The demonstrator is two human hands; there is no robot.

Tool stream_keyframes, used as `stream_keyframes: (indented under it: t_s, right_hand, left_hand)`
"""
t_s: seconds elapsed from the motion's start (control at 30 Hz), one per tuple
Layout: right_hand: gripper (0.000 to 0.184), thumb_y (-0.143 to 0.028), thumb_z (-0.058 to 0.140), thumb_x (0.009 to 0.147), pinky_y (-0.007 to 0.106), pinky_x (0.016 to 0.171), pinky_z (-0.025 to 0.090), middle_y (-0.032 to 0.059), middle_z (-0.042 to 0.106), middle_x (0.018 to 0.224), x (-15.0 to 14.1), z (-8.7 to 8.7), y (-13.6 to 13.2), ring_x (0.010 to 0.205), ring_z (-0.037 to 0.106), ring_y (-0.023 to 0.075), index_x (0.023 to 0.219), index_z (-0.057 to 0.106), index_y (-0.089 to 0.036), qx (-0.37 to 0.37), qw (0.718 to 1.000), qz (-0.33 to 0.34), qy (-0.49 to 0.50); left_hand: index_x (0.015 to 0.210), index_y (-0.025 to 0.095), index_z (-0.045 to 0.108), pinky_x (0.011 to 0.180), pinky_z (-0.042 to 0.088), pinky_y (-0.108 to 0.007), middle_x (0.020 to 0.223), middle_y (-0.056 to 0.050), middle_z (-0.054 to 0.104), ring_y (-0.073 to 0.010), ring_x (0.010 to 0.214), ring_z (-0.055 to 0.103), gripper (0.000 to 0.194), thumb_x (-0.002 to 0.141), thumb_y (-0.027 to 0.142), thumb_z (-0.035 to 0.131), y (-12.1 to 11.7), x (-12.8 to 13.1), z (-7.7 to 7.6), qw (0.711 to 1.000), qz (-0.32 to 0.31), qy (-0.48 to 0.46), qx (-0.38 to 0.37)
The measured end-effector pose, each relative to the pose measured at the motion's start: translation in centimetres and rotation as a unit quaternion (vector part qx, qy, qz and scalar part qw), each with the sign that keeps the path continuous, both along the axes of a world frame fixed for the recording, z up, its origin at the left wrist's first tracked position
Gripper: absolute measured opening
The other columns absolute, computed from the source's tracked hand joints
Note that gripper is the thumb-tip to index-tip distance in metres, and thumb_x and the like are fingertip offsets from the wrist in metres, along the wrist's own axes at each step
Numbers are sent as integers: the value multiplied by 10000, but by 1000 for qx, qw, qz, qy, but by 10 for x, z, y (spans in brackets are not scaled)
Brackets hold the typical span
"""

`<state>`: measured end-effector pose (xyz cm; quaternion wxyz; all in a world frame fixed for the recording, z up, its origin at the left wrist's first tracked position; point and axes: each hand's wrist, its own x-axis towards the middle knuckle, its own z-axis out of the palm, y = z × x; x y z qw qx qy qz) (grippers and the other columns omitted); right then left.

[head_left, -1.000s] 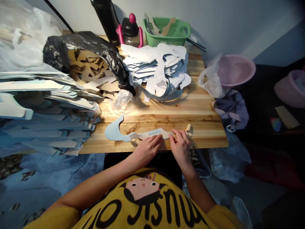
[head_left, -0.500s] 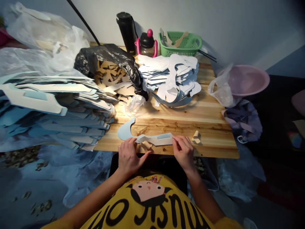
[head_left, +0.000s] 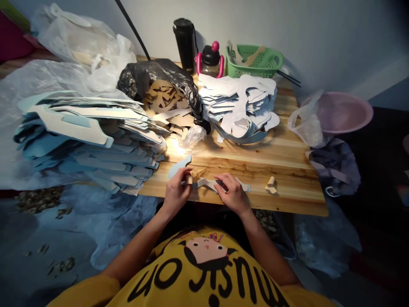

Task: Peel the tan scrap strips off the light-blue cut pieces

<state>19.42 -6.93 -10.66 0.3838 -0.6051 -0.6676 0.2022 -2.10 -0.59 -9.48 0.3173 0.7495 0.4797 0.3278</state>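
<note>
Bench (head_left: 287, 164): we sit at its near edge, with the blue-and-white piece (head_left: 208, 183) lying lengthwise on the wood close to that edge.
Left hand (head_left: 175, 189): we have this grip closed on a small tan curl (head_left: 189, 179) at the fingertips, just beside the hooked blue end.
Right hand (head_left: 234, 195): we bend its fingers over the piece, covering part of it; we cannot tell whether this grip is pinching or only resting.
Piece ends: we see the hooked end partly hidden by the left hand, and the narrow end showing past the right.
Loose scraps (head_left: 271, 186): we find these tan curls to the right, apart from both hands.
Layered stack (head_left: 108, 160): we have blue and white shapes heaped at the left.
Black bag (head_left: 153, 68): we see tan offcuts (head_left: 166, 96) inside its open mouth.
White cut-outs (head_left: 220, 98): we see them piled in front of the green basket (head_left: 271, 64).
</note>
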Motion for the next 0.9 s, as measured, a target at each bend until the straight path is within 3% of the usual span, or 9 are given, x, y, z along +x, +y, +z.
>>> stream_keyframes:
  t_s: [0.1, 0.27, 0.33, 0.43, 0.5, 0.57, 0.7, 0.8, 0.9]
  right_hand:
    - [233, -164, 598, 909, 339, 854, 532, 64, 678, 1035, -1, 2, 0, 959, 649, 206, 1125, 659, -227, 5, 1000, 16, -22]
    - [204, -168, 581, 924, 338, 840, 526, 64, 661, 1017, -2, 1, 1, 945, 641, 208, 1101, 662, -230, 5, 999, 14, -33]
    - [201, -177, 587, 924, 337, 847, 524, 64, 656, 1026, -3, 1, 0, 952, 640, 209, 1103, 663, -232, 6, 999, 14, -43]
    - [185, -197, 606, 920, 336, 846, 521, 65, 646, 1028, -5, 1, 0, 945, 635, 208, 1092, 665, -225, 9, 998, 13, -56]
    - [177, -207, 610, 919, 340, 841, 521, 67, 641, 1029, -6, 1, 0, 938, 633, 210, 1085, 667, -222, 9, 998, 13, -64]
    - [170, -209, 608, 920, 342, 841, 520, 69, 639, 1032, -6, 2, 1, 940, 631, 212, 1078, 668, -224, 10, 998, 14, -67]
    - [163, -208, 606, 923, 335, 850, 517, 65, 639, 1023, -7, 3, 1, 940, 630, 210, 1073, 668, -225, 15, 998, 14, -67]
    - [164, -204, 604, 925, 335, 860, 512, 67, 637, 1023, -7, 5, 0, 946, 625, 209, 1075, 669, -215, 16, 998, 16, -66]
    - [170, -201, 600, 929, 335, 869, 505, 70, 633, 1031, -6, 5, 0, 958, 616, 211, 1084, 669, -208, 13, 997, 20, -69]
  left_hand:
    - [991, 185, 638, 812, 535, -289, 977, -46, 680, -169, 897, 649, 248, 783, 129, 516, 3, -24, 8, 999, 33, 7, -5]
    - [989, 215, 644, 844, 533, -304, 1004, -40, 666, -185, 945, 643, 265, 792, 130, 489, 1, -78, 22, 993, 93, 70, 16]
    - [1012, 214, 662, 787, 535, -293, 989, -50, 673, -190, 902, 650, 245, 819, 173, 517, -1, -100, 32, 993, 16, 117, -23]
    - [1186, 245, 667, 800, 534, -291, 1110, -79, 677, -214, 962, 658, 369, 821, 291, 638, -5, -115, 52, 957, -197, 187, -98]
    - [1224, 253, 665, 805, 524, -279, 1121, -85, 682, -215, 968, 658, 430, 816, 386, 692, -9, -107, 62, 934, -264, 205, -127]
    - [1065, 209, 716, 683, 489, -239, 920, -59, 705, -171, 790, 646, 334, 863, 466, 644, -10, -84, 62, 944, -226, 192, -147]
    - [791, 154, 667, 540, 354, -213, 670, -9, 642, -109, 571, 525, 409, 919, 523, 548, -2, -25, 37, 979, -71, 126, -147]
    - [727, 151, 631, 538, 320, -217, 628, 1, 610, -108, 561, 500, 384, 907, 484, 564, 8, 1, 15, 981, -60, 109, -146]
    - [730, 161, 611, 544, 300, -223, 603, 17, 572, -109, 551, 476, 296, 909, 389, 553, 14, 9, 7, 982, -54, 126, -132]
